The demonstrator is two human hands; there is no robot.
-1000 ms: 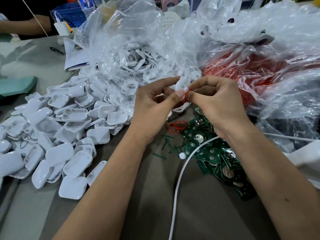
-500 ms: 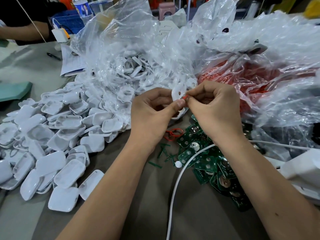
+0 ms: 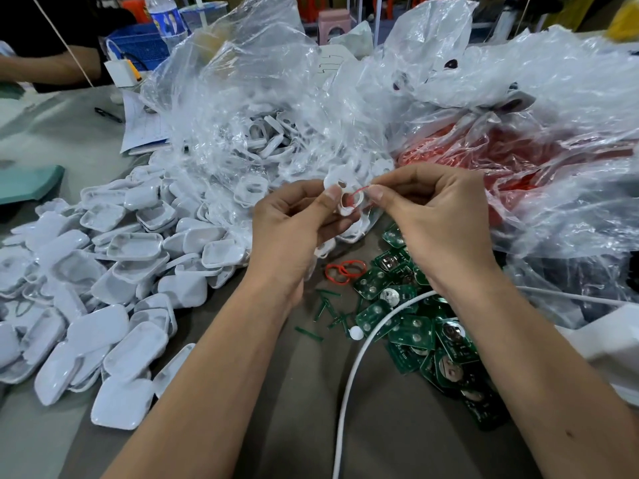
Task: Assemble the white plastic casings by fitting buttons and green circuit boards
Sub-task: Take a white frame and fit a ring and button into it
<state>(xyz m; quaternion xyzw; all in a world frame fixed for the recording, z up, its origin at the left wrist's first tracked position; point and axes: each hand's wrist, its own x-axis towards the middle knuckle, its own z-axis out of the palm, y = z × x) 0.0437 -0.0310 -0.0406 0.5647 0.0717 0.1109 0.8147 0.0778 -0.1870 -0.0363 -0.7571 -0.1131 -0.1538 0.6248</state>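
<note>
The left hand (image 3: 290, 233) pinches a white casing (image 3: 347, 202) between thumb and fingers, held up above the middle of the bench (image 3: 304, 392). The right hand (image 3: 439, 219) pinches a thin red ring (image 3: 356, 195) against the casing's opening, its grip narrow on the ring. Just below the hands, loose red rings (image 3: 345, 271) lie on the bench beside a heap of green boards (image 3: 415, 333), with small green strips (image 3: 325, 305) scattered next to them. A white cable (image 3: 352, 375) curves across the boards toward the near edge. A pile of white shells (image 3: 110, 278) spreads to the left edge. Behind the hands, clear bags (image 3: 262, 108) hold more white parts, and another bag (image 3: 518, 157) toward the right edge holds red ones; they block the view of the far side. At the far left corner stand a bottle (image 3: 166, 19) whose label is too blurred to read, a blue basket (image 3: 138, 43) and a sheet of paper (image 3: 141, 126) with illegible print.
</note>
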